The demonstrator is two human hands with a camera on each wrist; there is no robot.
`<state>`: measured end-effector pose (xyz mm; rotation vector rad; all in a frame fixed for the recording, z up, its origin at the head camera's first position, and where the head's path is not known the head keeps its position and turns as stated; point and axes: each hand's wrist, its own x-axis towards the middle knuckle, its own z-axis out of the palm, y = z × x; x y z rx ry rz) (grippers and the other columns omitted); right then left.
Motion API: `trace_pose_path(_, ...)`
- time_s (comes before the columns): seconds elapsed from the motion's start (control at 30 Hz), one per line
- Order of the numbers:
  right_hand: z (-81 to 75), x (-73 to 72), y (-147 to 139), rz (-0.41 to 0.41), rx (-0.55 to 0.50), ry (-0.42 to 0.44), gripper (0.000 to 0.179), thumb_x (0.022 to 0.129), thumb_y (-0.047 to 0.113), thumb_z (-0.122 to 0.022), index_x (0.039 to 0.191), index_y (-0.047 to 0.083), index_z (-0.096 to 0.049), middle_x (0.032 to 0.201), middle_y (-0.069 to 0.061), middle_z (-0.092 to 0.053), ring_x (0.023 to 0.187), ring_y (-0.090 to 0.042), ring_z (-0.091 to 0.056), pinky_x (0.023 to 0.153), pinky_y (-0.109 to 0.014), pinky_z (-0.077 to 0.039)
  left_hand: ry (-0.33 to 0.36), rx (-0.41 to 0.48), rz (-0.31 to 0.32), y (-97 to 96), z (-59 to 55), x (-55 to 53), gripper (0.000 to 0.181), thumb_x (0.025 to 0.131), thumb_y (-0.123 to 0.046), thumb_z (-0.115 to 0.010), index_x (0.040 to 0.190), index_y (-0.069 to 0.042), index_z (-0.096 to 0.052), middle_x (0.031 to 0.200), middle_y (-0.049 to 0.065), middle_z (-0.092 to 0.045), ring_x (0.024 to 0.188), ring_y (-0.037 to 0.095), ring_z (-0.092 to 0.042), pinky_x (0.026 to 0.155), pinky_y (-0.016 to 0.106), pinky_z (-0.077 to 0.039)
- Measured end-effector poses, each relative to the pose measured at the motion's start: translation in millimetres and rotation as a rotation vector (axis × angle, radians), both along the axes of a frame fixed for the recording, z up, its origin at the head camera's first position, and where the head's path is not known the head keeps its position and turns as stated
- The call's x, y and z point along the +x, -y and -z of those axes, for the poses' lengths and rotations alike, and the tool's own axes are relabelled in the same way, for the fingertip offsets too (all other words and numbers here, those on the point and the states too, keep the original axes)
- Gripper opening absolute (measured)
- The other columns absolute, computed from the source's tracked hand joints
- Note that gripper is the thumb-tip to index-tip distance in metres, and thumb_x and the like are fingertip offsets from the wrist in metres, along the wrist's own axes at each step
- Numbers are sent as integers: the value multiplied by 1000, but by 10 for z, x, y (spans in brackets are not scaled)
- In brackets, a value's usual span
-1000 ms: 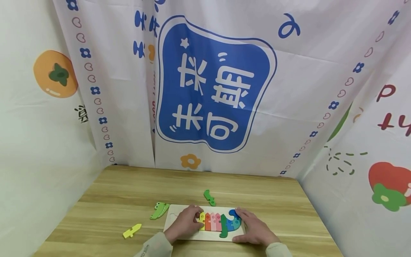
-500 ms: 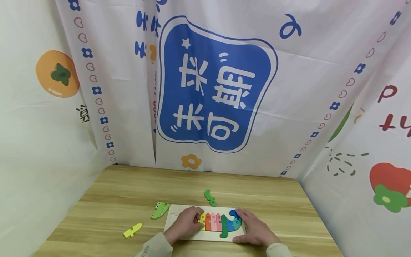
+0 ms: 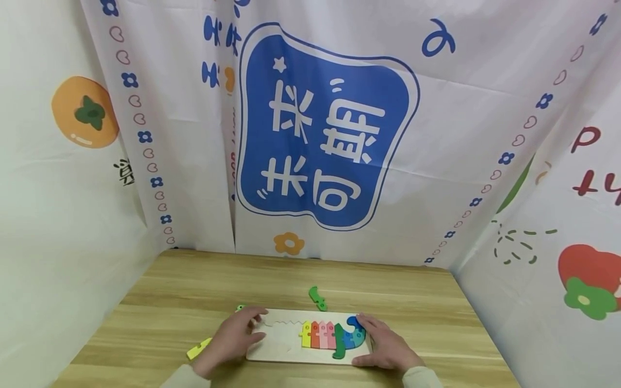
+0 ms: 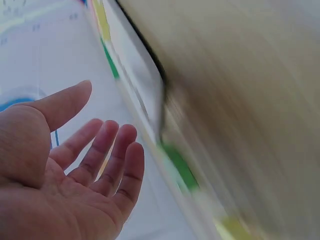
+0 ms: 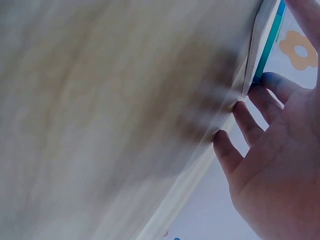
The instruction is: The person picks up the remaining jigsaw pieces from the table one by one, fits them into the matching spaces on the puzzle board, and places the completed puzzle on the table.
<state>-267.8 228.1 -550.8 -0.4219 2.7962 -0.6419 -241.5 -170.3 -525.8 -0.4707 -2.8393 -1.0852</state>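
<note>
A pale wooden puzzle board [image 3: 278,345] lies on the table, with yellow, orange, pink, green and blue pieces filling its right half. Over its left end, my left hand [image 3: 237,335] has loosely bent fingers with nothing between them, as the left wrist view confirms. My right hand [image 3: 386,343] holds the board's right end, thumb at the front and fingers by the blue tail piece [image 3: 356,325]. Beside the left hand lies a yellow piece [image 3: 196,350], partly covered. Behind that hand, the green crocodile head piece [image 3: 241,307] is mostly hidden.
A green leg piece [image 3: 317,299] lies just beyond the board's far edge. The wooden table [image 3: 407,296] is enclosed by printed white cloth [image 3: 466,134] at the back and sides.
My left hand has moved left from the yellow pieces on the board to its left end, uncovering the bare recess and covering most of the crocodile head. The right hand stays put.
</note>
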Motion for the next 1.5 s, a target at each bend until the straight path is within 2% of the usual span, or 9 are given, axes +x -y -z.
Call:
trace_pose_path(0.2, -12, 2, 2, 8, 2, 3, 111, 71, 65, -87, 159, 14, -42, 164, -11, -40, 147, -43, -39, 115, -67, -38, -14, -129, -140, 499, -37, 156, 53, 79, -16, -88, 128, -9, -68, 116, 7, -71, 100, 25, -68, 84, 46, -60)
trace_pose_path(0.33, -25, 5, 1, 8, 1, 7, 111, 71, 64, -87, 159, 14, -42, 164, -12, -40, 148, -44, -39, 115, -68, -37, -12, -266, -175, 745, -7, 256, 54, 77, -23, -90, 126, -11, -69, 118, 7, -69, 106, 29, -66, 90, 53, -58)
trace_pose_path(0.43, -35, 7, 0, 8, 5, 8, 111, 71, 63, -88, 159, 14, -42, 164, -12, -40, 148, -44, -39, 114, -68, -37, 3, -349, -196, 847, 36, 304, 52, 76, -28, -91, 121, -12, -71, 108, 2, -67, 99, 23, -65, 84, 49, -59)
trace_pose_path(0.67, -59, 6, 13, -6, 4, 5, 110, 72, 63, -87, 159, 13, -42, 164, -13, -41, 147, -45, -39, 114, -69, -38, 84, -402, -241, 898, 108, 323, 35, 80, -25, -88, 109, -13, -73, 91, -2, -64, 80, 16, -61, 68, 42, -56)
trace_pose_path(0.87, -57, 2, 18, -12, 12, 3, 110, 72, 63, -87, 159, 13, -42, 164, -13, -40, 148, -44, -39, 114, -68, -38, 89, -385, -246, 836, 125, 285, 23, 82, -15, -86, 100, -13, -74, 86, -2, -65, 76, 14, -60, 66, 40, -54)
trace_pose_path(1.03, -64, 12, 26, -12, 0, 7, 110, 73, 63, -87, 159, 12, -42, 164, -13, -40, 148, -45, -39, 114, -68, -37, 73, -346, -255, 799, 143, 250, 21, 84, -10, -83, 103, -10, -74, 85, -1, -63, 75, 14, -59, 67, 39, -53)
trace_pose_path(1.17, -64, 23, 28, -15, 4, 3, 109, 73, 62, -87, 159, 12, -41, 164, -13, -41, 147, -44, -39, 114, -68, -38, 87, -155, -258, 778, 130, 211, 23, 90, -7, -77, 112, -5, -73, 89, 2, -64, 77, 13, -59, 66, 33, -53)
trace_pose_path(1.37, -58, 24, 20, -9, 4, 5, 109, 73, 62, -87, 159, 12, -41, 164, -13, -40, 148, -44, -39, 115, -68, -37, 325, 476, -133, 788, 34, 147, 40, 104, -8, -60, 138, 10, -52, 119, 21, -58, 98, 26, -67, 78, 33, -64)
trace_pose_path(1.5, -70, 25, 10, -5, -2, 10, 109, 73, 62, -87, 159, 12, -41, 164, -13, -40, 148, -45, -38, 115, -68, -37, 449, 692, -33, 784, -30, 102, 57, 109, -20, -53, 150, 13, -33, 134, 26, -47, 113, 29, -62, 96, 38, -60)
